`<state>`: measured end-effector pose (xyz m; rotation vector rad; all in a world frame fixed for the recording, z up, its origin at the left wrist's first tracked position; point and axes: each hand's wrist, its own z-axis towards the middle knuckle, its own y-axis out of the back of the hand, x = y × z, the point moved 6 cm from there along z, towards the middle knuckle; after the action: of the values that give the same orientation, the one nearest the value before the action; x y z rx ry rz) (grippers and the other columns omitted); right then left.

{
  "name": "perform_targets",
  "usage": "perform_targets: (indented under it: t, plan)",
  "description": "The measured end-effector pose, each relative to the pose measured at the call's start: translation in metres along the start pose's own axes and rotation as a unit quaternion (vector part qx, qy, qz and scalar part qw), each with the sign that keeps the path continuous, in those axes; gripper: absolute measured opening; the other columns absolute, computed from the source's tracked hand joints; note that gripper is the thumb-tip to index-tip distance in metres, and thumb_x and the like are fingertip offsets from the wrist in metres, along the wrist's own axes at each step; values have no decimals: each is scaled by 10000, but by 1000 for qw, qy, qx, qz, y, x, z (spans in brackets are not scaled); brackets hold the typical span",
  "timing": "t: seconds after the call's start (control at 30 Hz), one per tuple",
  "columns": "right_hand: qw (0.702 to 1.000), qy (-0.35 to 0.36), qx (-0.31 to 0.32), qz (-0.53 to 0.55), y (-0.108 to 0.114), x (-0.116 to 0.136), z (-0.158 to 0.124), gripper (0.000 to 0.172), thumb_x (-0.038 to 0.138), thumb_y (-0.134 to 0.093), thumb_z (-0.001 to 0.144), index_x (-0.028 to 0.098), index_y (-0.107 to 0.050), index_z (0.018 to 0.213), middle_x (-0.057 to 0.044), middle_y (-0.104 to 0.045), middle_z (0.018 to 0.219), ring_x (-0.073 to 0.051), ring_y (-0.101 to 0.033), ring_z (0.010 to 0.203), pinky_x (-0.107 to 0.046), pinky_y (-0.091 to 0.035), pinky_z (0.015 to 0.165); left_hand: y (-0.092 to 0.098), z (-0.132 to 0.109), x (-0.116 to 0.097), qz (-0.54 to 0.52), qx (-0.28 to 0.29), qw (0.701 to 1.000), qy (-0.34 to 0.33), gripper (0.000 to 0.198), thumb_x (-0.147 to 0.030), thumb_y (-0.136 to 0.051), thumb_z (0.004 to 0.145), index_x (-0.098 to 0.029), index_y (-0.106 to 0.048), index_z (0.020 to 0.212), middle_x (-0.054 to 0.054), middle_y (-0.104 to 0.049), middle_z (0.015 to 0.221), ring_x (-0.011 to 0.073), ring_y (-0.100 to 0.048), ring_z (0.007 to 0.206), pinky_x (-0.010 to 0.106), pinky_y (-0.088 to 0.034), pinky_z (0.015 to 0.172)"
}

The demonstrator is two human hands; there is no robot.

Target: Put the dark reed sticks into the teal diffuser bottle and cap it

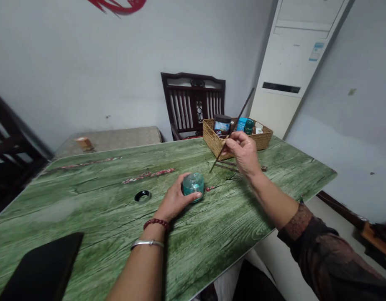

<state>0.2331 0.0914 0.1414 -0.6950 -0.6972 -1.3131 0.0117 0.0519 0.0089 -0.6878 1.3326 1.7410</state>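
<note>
My left hand (177,196) is wrapped round a small teal glass jar (193,184) that stands on the green wood-patterned table. Between the thumb and fingers of my right hand (243,152) is a long thin dark stick (242,109), held at a slant in front of the basket. Its lower end points down toward the table, to the right of the jar and above it. More dark sticks (227,166) lie on the table under my right hand, partly hidden by it. A black ring-shaped lid (142,196) lies left of the jar.
A wicker basket (263,140) with a dark jar (222,125) and other containers stands at the table's back. A black flat object (44,265) lies front left. Behind are a dark wooden chair (195,104) and a tall white cabinet-like unit (293,62).
</note>
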Motion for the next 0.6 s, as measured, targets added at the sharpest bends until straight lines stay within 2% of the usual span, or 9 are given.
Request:
perform_targets:
  t: [0.07,0.17,0.33,0.4,0.5,0.6]
  plan:
    - [998,-13,14,53,-25,0,3,304,489,-689,812,233,-536,868,26,-662,785,-113,-599,611,-274,-546,605,0,0,0,-9,-2,1000,-4,725,-479,-791,640,-191,-570,1268,101,-692,1180,317,-652,1086,466,-483,983]
    - [997,-33,36,52,-51,-13,3,361,537,-715,767,229,-535,828,34,-649,751,-108,-589,602,-263,-552,589,0,-1,0,-29,-13,999,-4,732,-470,-812,620,-197,-579,1258,100,-697,1174,320,-653,1084,469,-478,990]
    - [996,-69,49,23,-68,-47,-7,377,553,-714,741,225,-543,809,51,-609,688,-113,-570,580,-266,-547,577,-1,-1,-2,-32,-4,999,-8,735,-475,-805,617,-196,-572,1256,85,-694,1170,310,-644,1101,470,-466,1013]
    - [993,-86,77,-4,-72,-57,-13,346,526,-705,749,218,-565,819,54,-596,669,-113,-564,572,-260,-527,573,-2,-1,-1,-16,2,1000,-12,748,-488,-794,633,-187,-560,1277,94,-689,1185,309,-645,1102,468,-471,1006]
    - [985,-79,121,-98,-61,-63,-18,265,449,-695,770,204,-628,845,33,-630,708,-125,-583,630,-263,-506,635,-2,1,1,-12,1,1000,-14,756,-501,-788,647,-188,-554,1295,100,-686,1201,313,-645,1105,459,-482,990]
    - [962,-36,82,-256,-12,-64,-18,176,373,-651,822,200,-673,844,1,-678,792,-148,-607,729,-280,-489,749,-1,2,3,-29,-13,999,-4,745,-482,-818,607,-204,-589,1259,89,-705,1157,324,-654,1081,457,-487,980]
